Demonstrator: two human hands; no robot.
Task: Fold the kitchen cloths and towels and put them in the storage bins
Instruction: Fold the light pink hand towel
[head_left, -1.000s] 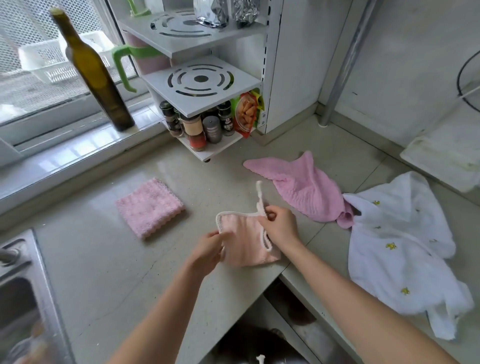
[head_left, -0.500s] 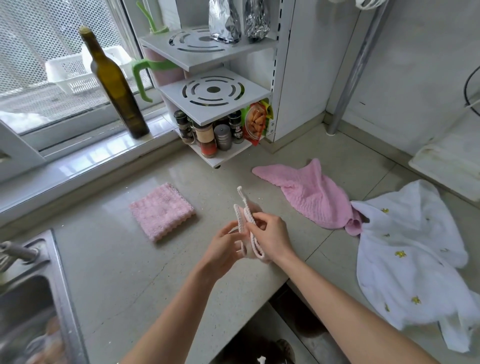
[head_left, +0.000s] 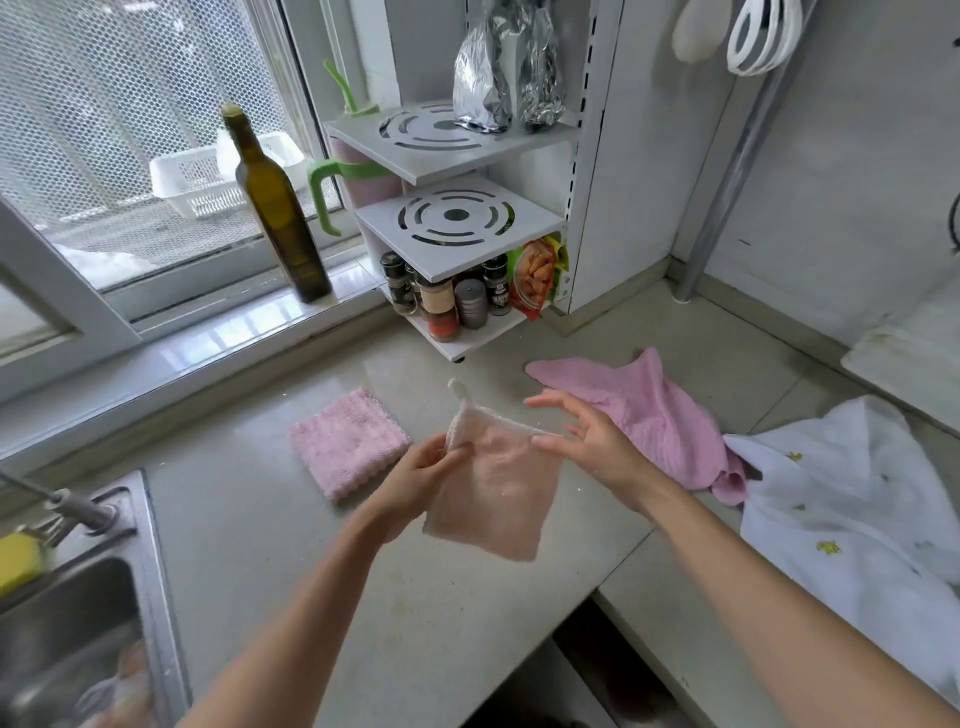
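A small peach cloth (head_left: 493, 499) with white trim and a loop hangs spread out above the counter (head_left: 249, 545). My left hand (head_left: 415, 478) pinches its top left corner. My right hand (head_left: 597, 447) holds the top right corner at the thumb, with the other fingers spread. To the left, a folded fluffy pink cloth (head_left: 348, 441) lies flat on the counter. A crumpled pink towel (head_left: 654, 410) lies behind my right hand. A white towel with yellow marks (head_left: 852, 509) is heaped at the right. No storage bin shows on the counter.
A white spice rack (head_left: 457, 228) with jars stands at the back, with a green glass bottle (head_left: 275, 208) on the sill to its left. A steel sink (head_left: 78, 623) with a yellow sponge (head_left: 15, 566) is at the left. A white basket (head_left: 208, 182) sits beyond the window.
The peach cloth was bunched between both hands and is now pulled open and hanging flat. My hands have moved apart and risen.
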